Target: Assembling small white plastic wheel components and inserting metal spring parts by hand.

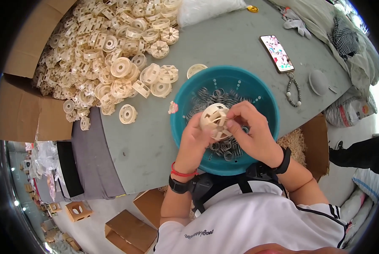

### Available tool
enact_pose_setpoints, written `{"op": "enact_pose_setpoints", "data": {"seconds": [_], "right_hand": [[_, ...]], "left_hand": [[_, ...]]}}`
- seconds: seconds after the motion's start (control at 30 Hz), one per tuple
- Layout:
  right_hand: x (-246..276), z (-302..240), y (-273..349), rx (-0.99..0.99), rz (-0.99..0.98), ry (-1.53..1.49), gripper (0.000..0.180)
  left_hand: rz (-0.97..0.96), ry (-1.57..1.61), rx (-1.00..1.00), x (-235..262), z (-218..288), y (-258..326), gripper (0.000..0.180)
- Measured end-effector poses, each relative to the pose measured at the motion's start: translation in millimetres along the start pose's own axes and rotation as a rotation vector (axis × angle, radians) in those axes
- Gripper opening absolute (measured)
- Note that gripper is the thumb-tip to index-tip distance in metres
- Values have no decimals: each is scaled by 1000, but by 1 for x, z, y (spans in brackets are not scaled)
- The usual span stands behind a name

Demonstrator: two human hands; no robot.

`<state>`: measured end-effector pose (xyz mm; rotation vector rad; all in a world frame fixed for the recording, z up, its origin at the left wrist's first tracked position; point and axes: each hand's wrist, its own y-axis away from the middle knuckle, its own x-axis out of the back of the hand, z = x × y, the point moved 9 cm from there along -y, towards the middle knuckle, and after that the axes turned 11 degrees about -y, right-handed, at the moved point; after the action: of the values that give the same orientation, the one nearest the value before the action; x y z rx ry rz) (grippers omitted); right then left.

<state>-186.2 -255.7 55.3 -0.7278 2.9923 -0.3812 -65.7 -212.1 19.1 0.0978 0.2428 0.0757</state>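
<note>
My left hand (193, 137) is closed around a cream plastic wheel-shaped part (215, 120) with slots and spokes. My right hand (254, 131) pinches at the part's right side, thumb and forefinger together. Whatever lies between those fingertips is too small to tell. Both hands are over a teal plastic basin (181, 99) on the table. Inside the basin lie many loose metal coil springs (228, 154), partly hidden by my hands and the held part.
A large heap of similar cream parts (109, 63) covers the table's far left, beside a cardboard box (32, 112). Right of the basin lie a lit phone (277, 53) with a beaded strap (294, 91) and a white cup-shaped mask (318, 82). Gloves (297, 25) lie at the far right.
</note>
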Motion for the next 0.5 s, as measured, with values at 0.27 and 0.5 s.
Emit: {"op": "enact_pose_setpoints", "data": {"seconds": [0.27,0.5], "right_hand": [[-4,-4,4,35,-42,-26,11],[69,-21,34,-1,222,-42,12]], "left_hand": [[-38,302,94,12,-21,-2,18],[207,-728,-455,2,29,15,12]]}}
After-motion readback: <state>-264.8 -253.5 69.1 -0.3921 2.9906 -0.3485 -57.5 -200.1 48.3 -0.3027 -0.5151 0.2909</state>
